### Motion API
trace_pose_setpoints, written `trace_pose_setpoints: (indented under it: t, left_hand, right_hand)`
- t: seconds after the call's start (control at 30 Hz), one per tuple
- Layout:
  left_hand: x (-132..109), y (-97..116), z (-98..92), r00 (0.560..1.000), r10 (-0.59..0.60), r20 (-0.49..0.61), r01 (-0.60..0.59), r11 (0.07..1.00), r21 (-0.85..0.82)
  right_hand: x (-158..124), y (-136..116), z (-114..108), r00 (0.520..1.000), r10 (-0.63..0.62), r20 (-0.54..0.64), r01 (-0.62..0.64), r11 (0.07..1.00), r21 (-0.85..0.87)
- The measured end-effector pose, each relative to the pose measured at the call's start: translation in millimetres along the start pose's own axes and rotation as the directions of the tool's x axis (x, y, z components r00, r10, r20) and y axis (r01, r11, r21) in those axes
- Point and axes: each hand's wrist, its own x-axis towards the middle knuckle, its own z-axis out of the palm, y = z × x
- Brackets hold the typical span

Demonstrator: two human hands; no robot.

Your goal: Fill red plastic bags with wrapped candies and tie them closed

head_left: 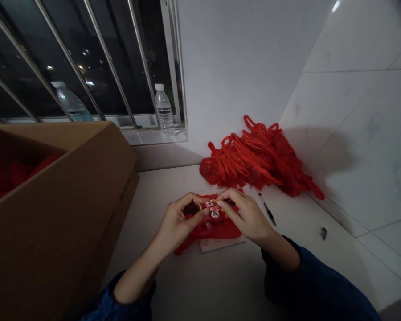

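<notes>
Both hands meet at the centre of the frame, fingertips closed on a small red packet: the left hand pinches its left end with the thumb in front, while the right hand nips its upper edge between thumb and forefinger. To handle it well, the left grip probably wants to stay steady and light — the wrapper looks thin enough to crease — with the right fingertips doing the fine work, close over the surface and with the printed side left uncovered. The packet is glossy red with white markings and a pale round patch bearing a dark character, too small to read; touches of gold show near its ends, and its outline is partly hidden by the fingers. Just below it lies a spread red bag, over a white sheet whose lower edge peeks out. To the right sit a black pen and, further off, a small dark object I cannot identify. A heap of looped red bags leans against the wall at upper right of centre; a cardboard box fills the left side, and two clear bottles stand by the barred window at upper left.
</notes>
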Motion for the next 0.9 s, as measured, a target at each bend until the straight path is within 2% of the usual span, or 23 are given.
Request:
trace_pose_setpoints:
  t: [0.13,0.27,0.37,0.47,0.63,0.73,0.9]
  left_hand:
    - [-1.0,6.1,-0.7,0.996,0.06,-0.059,-0.052,0.989,0.136]
    - [-1.6,7.3,-1.6,0.991,0.093,-0.095,-0.075,0.981,0.181]
    - [-1.7,6.1,0.5,0.991,0.058,-0.122,-0.044,0.992,0.116]
    - [-0.5,3.5,2.7,0.99,-0.003,-0.138,0.001,1.0,-0.017]
    - [1.7,2.1,0.2,0.991,-0.122,-0.057,0.108,0.972,-0.207]
    - [1.2,5.4,-2.6,0.994,-0.106,-0.022,0.099,0.973,-0.208]
    - [-1.0,10.7,-6.5,0.998,0.013,-0.057,-0.016,0.998,-0.064]
  right_hand:
    - [0.6,1.7,1.7,1.0,-0.016,-0.015,0.016,1.0,0.026]
    - [0.8,1.9,3.8,0.999,-0.034,-0.041,0.035,0.999,0.008]
    - [0.5,1.5,5.4,0.998,-0.054,-0.039,0.053,0.998,-0.016]
    - [0.0,1.5,6.5,0.995,-0.087,-0.049,0.086,0.996,-0.015]
    - [0.3,3.5,4.0,0.98,-0.18,-0.079,0.184,0.982,0.036]
    - [0.8,5.1,0.9,0.97,-0.221,-0.1,0.229,0.97,0.078]
    - [1.8,6.6,-2.1,0.965,-0.236,-0.111,0.25,0.96,0.129]
